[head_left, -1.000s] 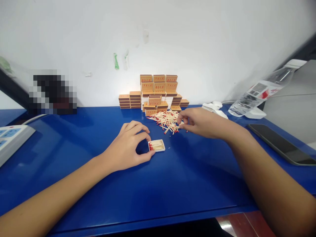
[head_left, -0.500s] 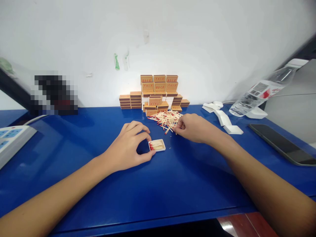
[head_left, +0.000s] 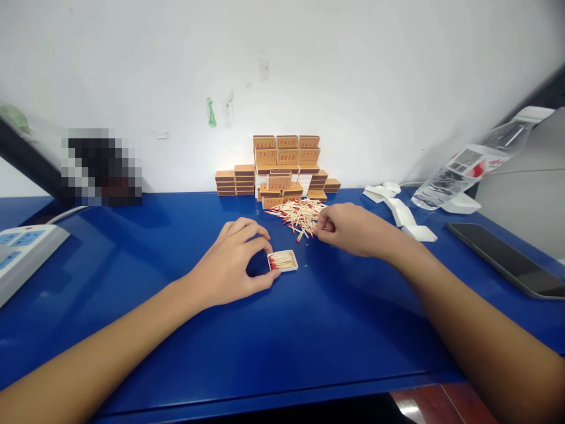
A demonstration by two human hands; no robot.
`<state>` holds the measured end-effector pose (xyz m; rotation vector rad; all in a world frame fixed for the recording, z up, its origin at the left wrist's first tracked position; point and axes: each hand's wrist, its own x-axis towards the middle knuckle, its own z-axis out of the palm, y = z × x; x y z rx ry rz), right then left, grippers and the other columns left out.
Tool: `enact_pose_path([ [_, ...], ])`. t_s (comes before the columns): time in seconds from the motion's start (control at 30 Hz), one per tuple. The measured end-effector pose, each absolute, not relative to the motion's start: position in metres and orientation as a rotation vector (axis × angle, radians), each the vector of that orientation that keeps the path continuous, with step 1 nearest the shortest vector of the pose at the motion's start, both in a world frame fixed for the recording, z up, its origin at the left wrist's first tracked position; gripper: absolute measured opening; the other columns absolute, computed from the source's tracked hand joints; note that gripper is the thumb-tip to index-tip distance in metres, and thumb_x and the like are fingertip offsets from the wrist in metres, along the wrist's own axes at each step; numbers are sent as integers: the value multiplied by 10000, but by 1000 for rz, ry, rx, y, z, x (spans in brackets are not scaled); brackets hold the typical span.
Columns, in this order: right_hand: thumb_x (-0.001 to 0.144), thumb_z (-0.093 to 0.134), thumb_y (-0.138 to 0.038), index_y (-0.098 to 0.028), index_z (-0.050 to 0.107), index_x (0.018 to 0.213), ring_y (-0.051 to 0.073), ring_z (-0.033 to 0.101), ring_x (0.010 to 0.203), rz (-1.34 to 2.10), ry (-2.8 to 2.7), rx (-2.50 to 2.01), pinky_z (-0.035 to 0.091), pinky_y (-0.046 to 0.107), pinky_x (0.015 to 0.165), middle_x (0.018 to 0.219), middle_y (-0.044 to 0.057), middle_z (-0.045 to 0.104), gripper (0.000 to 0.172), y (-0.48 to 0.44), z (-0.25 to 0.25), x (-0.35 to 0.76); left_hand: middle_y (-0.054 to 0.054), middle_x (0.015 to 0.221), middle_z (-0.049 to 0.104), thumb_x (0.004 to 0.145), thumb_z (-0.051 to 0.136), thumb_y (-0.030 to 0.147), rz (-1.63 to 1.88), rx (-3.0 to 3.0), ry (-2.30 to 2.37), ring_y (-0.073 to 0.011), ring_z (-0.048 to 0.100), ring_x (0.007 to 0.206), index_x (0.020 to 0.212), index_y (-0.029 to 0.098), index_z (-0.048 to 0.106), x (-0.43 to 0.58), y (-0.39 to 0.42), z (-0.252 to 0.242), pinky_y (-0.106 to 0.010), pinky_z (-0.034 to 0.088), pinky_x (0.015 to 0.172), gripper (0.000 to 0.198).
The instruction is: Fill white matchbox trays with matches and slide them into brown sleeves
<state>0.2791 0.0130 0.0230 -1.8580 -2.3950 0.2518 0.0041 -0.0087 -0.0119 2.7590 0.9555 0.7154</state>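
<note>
A small white matchbox tray lies on the blue table, with red-headed matches side by side in it. My left hand grips the tray's left end between thumb and fingers. To the back right of the tray is a loose pile of matches, their red heads pointing various ways. At the pile's right edge my right hand is closed, its fingertips pinched together low over the table. Whatever is between those fingertips is too small and hidden to make out.
Stacked matchboxes stand against the wall behind the pile. To the right are empty white trays, a tilted water bottle and a phone. A power strip lies on the left of the blue table.
The whole view has shifted very slightly. Both hands keep nearly the same places, the left at the tray and the right at the edge of the match pile.
</note>
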Motion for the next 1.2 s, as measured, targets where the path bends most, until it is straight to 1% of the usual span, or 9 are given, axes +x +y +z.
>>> enact_pose_path([
  [0.17,940,637,-250,-201,652,847,156,559,694,407,-2497,-1309,377,292,649,794,16,679,107,0,27,265,-76,1204,709,906,767,384,728,2755,952,-292,593,1203,1024,229,720,5,-10,-13,-467,443,1010,200],
  [0.27,958,637,-210,-199,647,859,152,556,726,446,-2560,-1156,383,286,676,843,16,679,99,-9,22,252,-77,1195,713,911,763,395,717,2752,946,-294,593,1196,1047,232,719,5,-9,-13,-465,449,995,216],
  [0.5,997,609,-183,-191,648,891,162,596,782,412,-2623,-1141,398,289,709,942,45,702,113,-13,15,243,-73,1182,715,914,765,388,717,2762,934,-290,597,1182,1029,223,706,4,-10,-13,-464,448,988,209],
  [0.63,991,593,-205,-198,646,856,159,558,732,260,-2528,-1153,368,295,682,851,28,686,144,-5,26,258,-67,1183,716,911,772,381,715,2750,932,-286,599,1189,1031,225,711,4,-10,-12,-463,441,1000,206],
  [0.73,970,592,-233,-199,653,828,164,531,676,93,-2438,-1342,336,310,642,771,26,656,158,9,33,279,-65,1182,717,914,770,388,712,2746,933,-287,600,1187,1026,227,714,4,-10,-12,-468,441,1007,203],
  [0.8,941,609,-245,-192,682,852,173,540,673,42,-2462,-1429,343,315,640,756,30,654,127,19,34,294,-65,1184,716,918,766,391,714,2747,931,-288,601,1190,1028,225,716,4,-10,-12,-469,441,1012,206],
  [0.93,902,631,-269,-189,737,892,175,579,686,189,-2518,-1533,379,313,638,775,40,680,133,32,27,310,-71,1176,718,927,754,387,722,2747,928,-287,603,1189,1029,221,720,5,-9,-12,-468,441,1017,198],
  [1.07,882,670,-334,-198,727,859,186,605,702,328,-2557,-1617,400,322,643,802,50,713,149,36,18,311,-67,1177,718,926,756,393,715,2748,932,-285,598,1190,1033,226,722,4,-10,-12,-466,436,1021,201],
  [1.2,865,671,-265,-200,677,797,177,584,666,393,-2546,-1684,385,325,629,767,43,709,95,38,12,313,-69,1181,716,930,752,396,704,2744,936,-285,597,1192,1030,223,723,4,-10,-12,-461,434,1022,201],
])
